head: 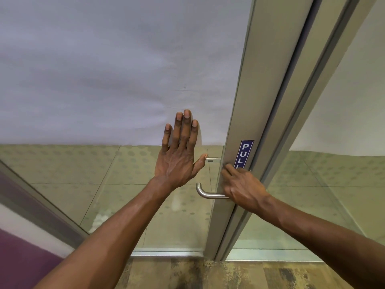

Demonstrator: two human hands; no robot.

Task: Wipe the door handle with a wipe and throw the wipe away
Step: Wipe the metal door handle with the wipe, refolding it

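Observation:
A brushed-metal lever door handle (205, 193) sticks out leftward from the grey door stile (241, 105). My right hand (242, 187) lies over the handle's base on the stile, fingers curled, just below a blue PULL sticker (244, 153). No wipe shows in that hand; whatever lies under the fingers is hidden. My left hand (180, 151) is pressed flat on the glass pane (104, 80) left of the stile, fingers spread and pointing up, holding nothing. A second handle bar (213, 159) shows through the glass by my left thumb.
The upper glass is frosted white; the lower part is see-through onto a tiled floor (116, 197) beyond. A second glass panel (343, 163) stands right of the frame. A purple and white wall edge (25, 236) is at lower left. Patterned carpet (208, 274) lies underfoot.

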